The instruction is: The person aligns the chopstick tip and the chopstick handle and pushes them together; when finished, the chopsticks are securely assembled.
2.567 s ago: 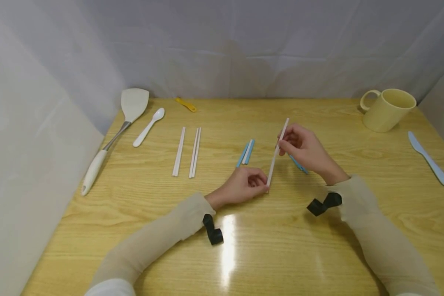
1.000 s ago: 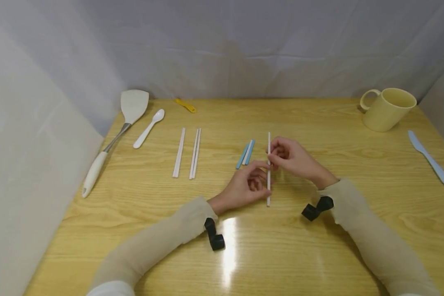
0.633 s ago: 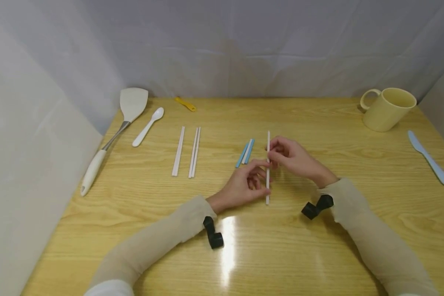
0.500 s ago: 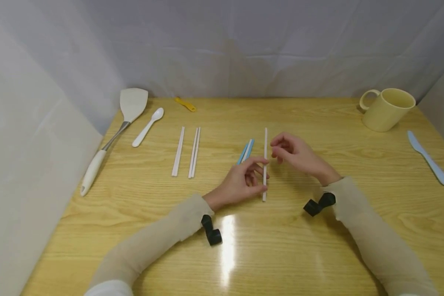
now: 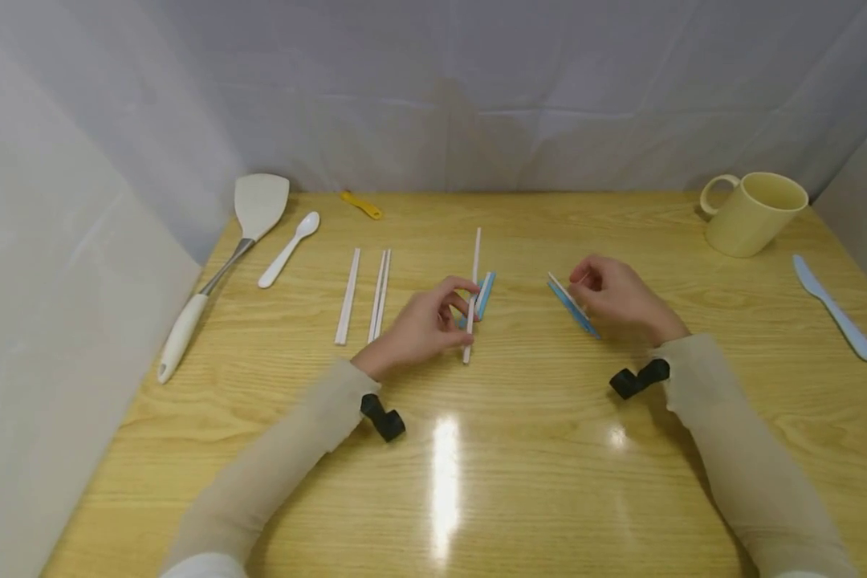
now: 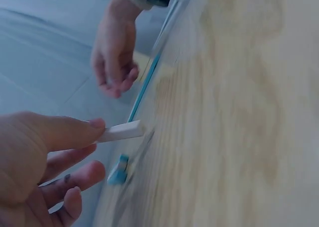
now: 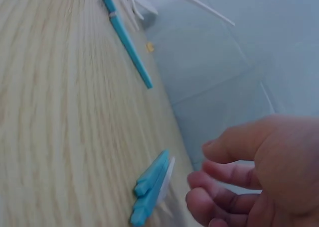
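In the head view my left hand [image 5: 433, 323] pinches a slim white chopstick [image 5: 477, 250] between thumb and fingers. It is raised above the table, and its square end shows past my thumb in the left wrist view. Behind the fingers lies a small group of short blue and white sticks [image 5: 487, 295], partly covered. My right hand [image 5: 617, 299] is beside a second group of short blue sticks [image 5: 574, 311] with a white one along its side. In the right wrist view its fingers [image 7: 234, 174] are loosely bent, with nothing between them and the thumb.
Two pairs of white chopsticks [image 5: 348, 297] lie left of centre. Further left are a white spoon [image 5: 289, 249] and a long-handled spatula [image 5: 262, 202]. A small yellow utensil [image 5: 362, 205] is at the back edge. At right stand a yellow mug [image 5: 755, 215] and a light blue knife [image 5: 834, 309].
Both hands held the chopstick upright between them. My right hand has let go and moved right to the blue sticks, while my left hand has carried the chopstick left.
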### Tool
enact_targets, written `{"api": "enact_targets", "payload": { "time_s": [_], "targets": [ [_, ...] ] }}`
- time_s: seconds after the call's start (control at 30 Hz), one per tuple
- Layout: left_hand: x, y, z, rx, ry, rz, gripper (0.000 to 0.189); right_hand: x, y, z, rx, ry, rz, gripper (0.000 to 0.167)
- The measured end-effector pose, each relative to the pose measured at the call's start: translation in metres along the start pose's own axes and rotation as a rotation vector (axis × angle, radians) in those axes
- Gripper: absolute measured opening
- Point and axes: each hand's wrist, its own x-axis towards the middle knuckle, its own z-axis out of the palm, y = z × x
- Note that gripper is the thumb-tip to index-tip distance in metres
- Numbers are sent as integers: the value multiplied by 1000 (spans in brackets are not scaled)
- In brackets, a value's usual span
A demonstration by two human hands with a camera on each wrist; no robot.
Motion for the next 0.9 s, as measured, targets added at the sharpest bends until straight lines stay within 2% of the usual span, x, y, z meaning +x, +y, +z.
{"api": "enact_targets", "payload": {
  "time_s": [0.23,0.37,0.57,0.73,0.9],
  "targets": [
    [-6,-12,-23,35,22,-88,60,5,9,2,-78,-79,21,20],
    [-8,-17,-30,79,47,-98,58,6,10,3,-79,-88,13,20],
    [-7,-23,-36,221,58,-91,49,5,10,3,-75,-91,18,23],
    [-9,-26,-39,343,14,-120,41,5,11,6,-77,-91,11,25],
    [-12,-27,-40,432,-10,-121,38,6,10,9,-76,-90,18,23]
  ]
}}
